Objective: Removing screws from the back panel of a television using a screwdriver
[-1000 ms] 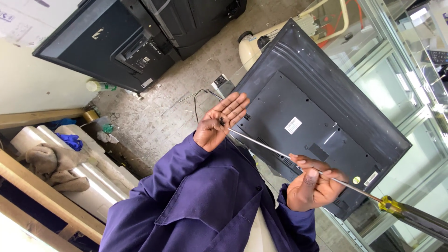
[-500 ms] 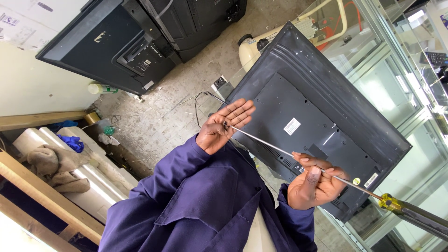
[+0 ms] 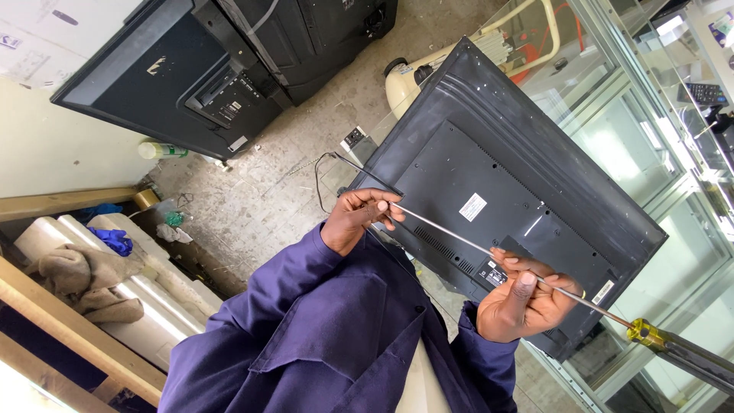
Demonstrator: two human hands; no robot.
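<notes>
Screwdriver [image 3: 489, 254] is the thing both hands are on: a very long thin steel shaft running diagonally from just left of the frame's centre down to the lower right, where its yellow collar and dark handle sit at the edge of the frame. The long axis lies across the back of the black television [image 3: 527, 183], which leans against a glass cabinet [image 3: 673, 229] in the right half of the picture.

The hand at centre-left of the frame [image 3: 359, 218] has its fingers curled shut around the tip end of the shaft, right at the lower-left corner of the television's raised rear panel. The hand at lower right [image 3: 527, 302] pinches the shaft farther along between thumb and fingers, nearer the handle but not on it. The handle end lies beyond this hand, further to the lower right; the tip lies at the other hand. Which hand is the person's left and which the right I judge from the blue sleeves: the centre-left one is the left, the lower-right one the right.

Compared with a second ago, the centre-left hand has changed from open, spread fingers resting near the shaft to a closed grip around it. The lower-right hand and the television stay much where they were.
</notes>
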